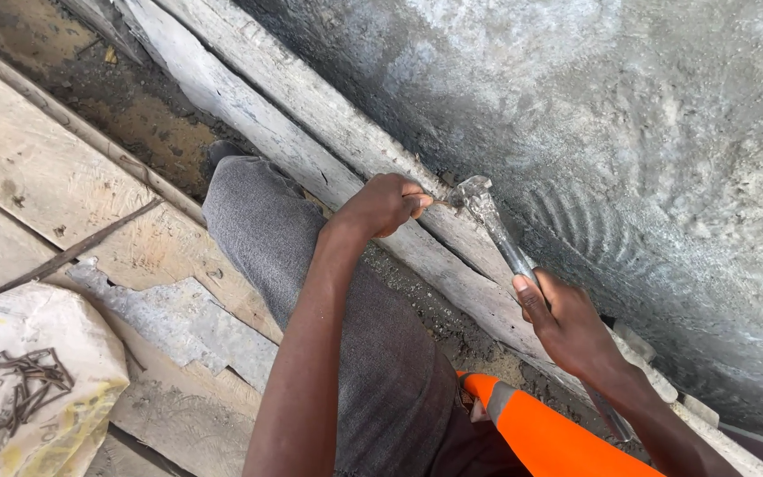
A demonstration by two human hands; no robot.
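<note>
Rough grey concrete wall [629,132] fills the upper right, trowel-marked, wet-looking in patches. Along its foot run two weathered grey timber planks [311,132], laid diagonally and pressed against the wall like formwork boards. Below them, pale plywood sheets [37,159] cover the ground at left, with dirt showing between sheets and planks. The person's grey trouser leg [337,300] lies across the middle, knee toward the planks, so the person looks to be kneeling close in to reach the joint.

Left hand [381,205] is clenched at the upper plank's edge, fingertips pinched together right beside the hammer head; probably steadying a nail, though any nail is too small to see. Right hand [567,327] grips the handle of a steel claw hammer [492,225] low down, head touching the plank edge at the wall, handle angled back toward the body, likely for swing room.

An orange sleeve with a grey reflective band [549,433] shows at the bottom edge. At the bottom left corner, a white woven sack [64,415] carries a loose heap of rusty nails [24,380], well apart from the hands.
</note>
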